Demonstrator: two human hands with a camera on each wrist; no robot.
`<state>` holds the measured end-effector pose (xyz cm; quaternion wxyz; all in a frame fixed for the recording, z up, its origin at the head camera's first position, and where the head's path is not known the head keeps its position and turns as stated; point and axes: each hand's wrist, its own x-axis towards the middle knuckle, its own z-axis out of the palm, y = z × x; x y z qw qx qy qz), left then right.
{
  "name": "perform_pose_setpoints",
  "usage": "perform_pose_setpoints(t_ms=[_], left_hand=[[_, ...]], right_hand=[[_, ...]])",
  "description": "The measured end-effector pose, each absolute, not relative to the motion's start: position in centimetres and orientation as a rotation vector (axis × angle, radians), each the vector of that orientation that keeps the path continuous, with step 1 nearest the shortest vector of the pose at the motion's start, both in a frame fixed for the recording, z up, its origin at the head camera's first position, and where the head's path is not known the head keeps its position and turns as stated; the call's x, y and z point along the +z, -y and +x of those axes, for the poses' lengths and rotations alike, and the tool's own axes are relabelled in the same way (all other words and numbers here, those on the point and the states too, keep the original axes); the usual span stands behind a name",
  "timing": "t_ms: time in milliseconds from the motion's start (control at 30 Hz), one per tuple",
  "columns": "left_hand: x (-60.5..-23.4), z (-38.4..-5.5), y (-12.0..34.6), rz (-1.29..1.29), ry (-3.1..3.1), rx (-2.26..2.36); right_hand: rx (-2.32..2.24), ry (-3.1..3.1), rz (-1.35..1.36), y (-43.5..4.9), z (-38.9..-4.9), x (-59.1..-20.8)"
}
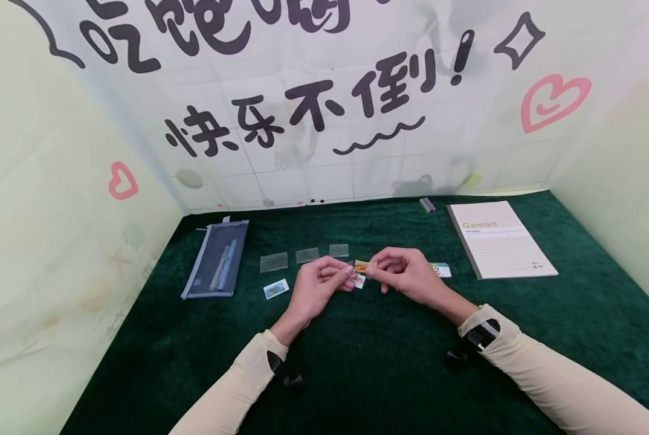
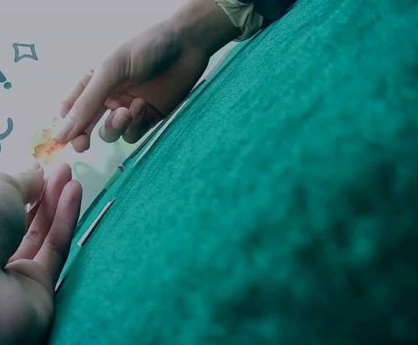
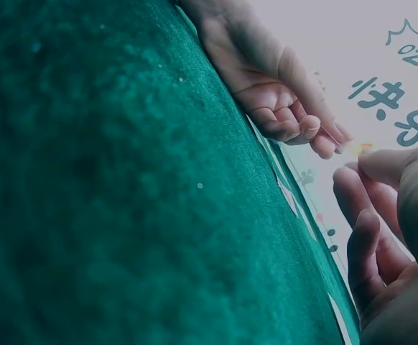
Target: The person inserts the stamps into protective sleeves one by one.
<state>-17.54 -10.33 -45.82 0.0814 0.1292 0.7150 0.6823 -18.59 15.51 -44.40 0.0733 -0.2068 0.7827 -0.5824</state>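
Backdrop (image 1: pixel 313 178): pale hanging fabric, softly creased, with bold black lettering and pink hearts.
Tablecloth (image 1: pixel 357 374): deep green, with a velvety nap.
Yellow slip (image 1: pixel 364 264): small, thin, printed in orange, up between my hands; clock hours count from it in the head view.
Right hand (image 1: pixel 410 275): at 3 o'clock, thumb and fingertip pinching the slip, other fingers loosely bent.
Left hand (image 1: pixel 318 281): between 8 and 9 o'clock, thumb and fingertips together on a thin see-through piece (image 2: pixel 35 198).
Picture slip (image 1: pixel 359 280): at 6 o'clock, beside my left fingertips; I cannot tell whether it lies on the cloth.
Clear rectangles (image 1: pixel 307 255): three, smooth and glossy, in a row from 9 to 10 o'clock.
White-bordered slip (image 1: pixel 276 289): flat, blue inside, between 8 and 9 o'clock.
Half-hidden slip (image 1: pixel 442 270): at 3 o'clock, behind my right hand.
Outer ring: zipped pouch (image 1: pixel 216 260) with pens inside at 9 o'clock, small block (image 1: pixel 427 205) between 1 and 2, thick cream notebook (image 1: pixel 504 241) towards 3.
Left wrist view: shows the see-through piece's edge, which my fingers mask in the head view.
Right wrist view: shows my left fingers' curled undersides.
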Motion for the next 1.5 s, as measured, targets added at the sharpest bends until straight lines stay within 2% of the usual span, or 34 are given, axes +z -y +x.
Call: perform_pose_setpoints(t_ms=[933,1500], left_hand=[[-45.79,-17.38,10.40,0.462,-2.250,1.918],[-45.73,-17.40,10.29,0.447,-2.243,1.924]], right_hand=[[-1.710,-2.222,-0.534,-15.73,-18.97,-44.73],[-1.694,-2.204,-0.578,-15.73,-18.87,-44.70]])
